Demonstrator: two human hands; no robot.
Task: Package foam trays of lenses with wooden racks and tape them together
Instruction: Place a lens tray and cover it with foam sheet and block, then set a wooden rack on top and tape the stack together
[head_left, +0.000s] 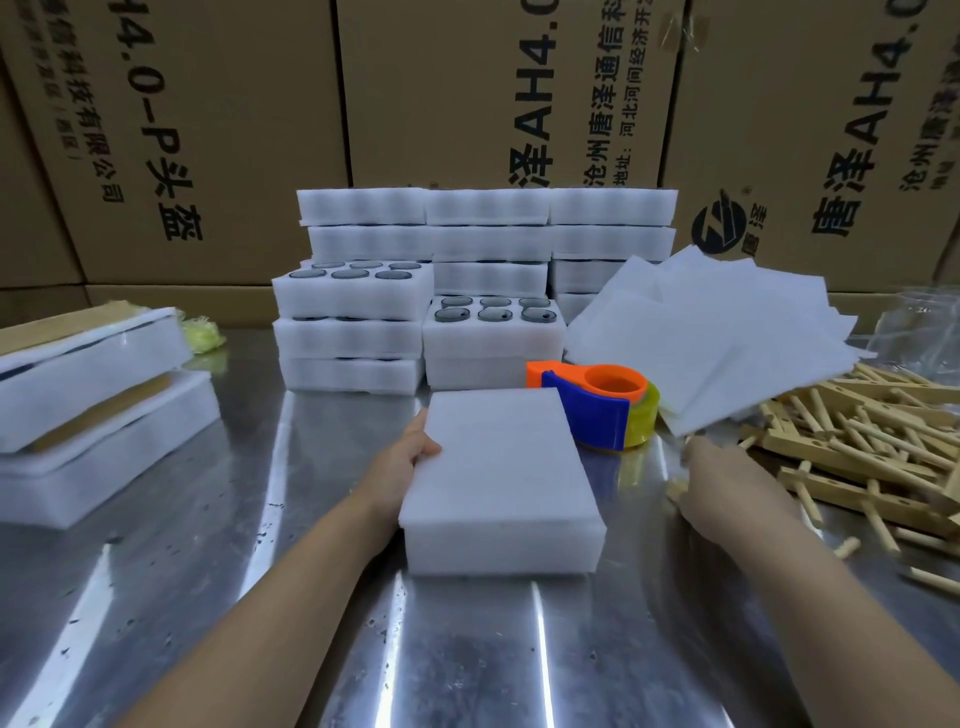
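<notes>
The foam tray (498, 478) is set near centre on the steel table (208, 571), its top plain white with no lenses shown; its left edge is gripped by the left hand (415, 449), thumb laid on top. The right hand (727, 480) is stretched to the right, at the near corner of the fanned foam sheets (727, 332) and just beside the wooden racks (857, 452); its fingers are blurred and turned away, so whether anything is held cannot be told.

Risks, as judged: the racks are tangled, so several could be dragged along if one is pulled, and loose dowels could be rolled off the table; the sheets overhang the pile and could be swept aside; the tape dispenser (597, 405), just beside the tray's far right corner, could be knocked.

Counted: one tray in hand; one dispenser; two open trays in the far stack (467, 249), six lenses (491, 314) in each; two wrapped bundles (93, 395) at the left; sheets and racks too overlapped for an exact count.
</notes>
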